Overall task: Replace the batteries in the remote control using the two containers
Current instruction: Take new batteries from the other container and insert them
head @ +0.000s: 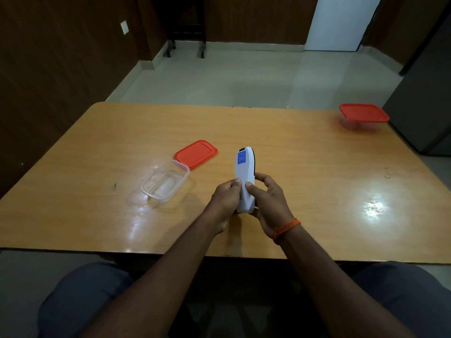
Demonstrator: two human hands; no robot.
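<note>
A white remote control (244,172) with a blue label on its back is held over the middle of the wooden table (305,167), back side up, pointing away from me. My left hand (225,197) grips its near end from the left. My right hand (267,200) grips it from the right, thumb pressed on the back cover. A clear open container (166,182) sits left of the remote, with its red lid (196,154) lying flat behind it. A second clear container with a red lid on (363,116) stands at the far right corner.
A dark grey cabinet (424,98) stands against the table's right far edge. Tiled floor lies beyond the table, with a wheeled stand (186,42) and a white door (339,23) at the back. My knees show below the near table edge.
</note>
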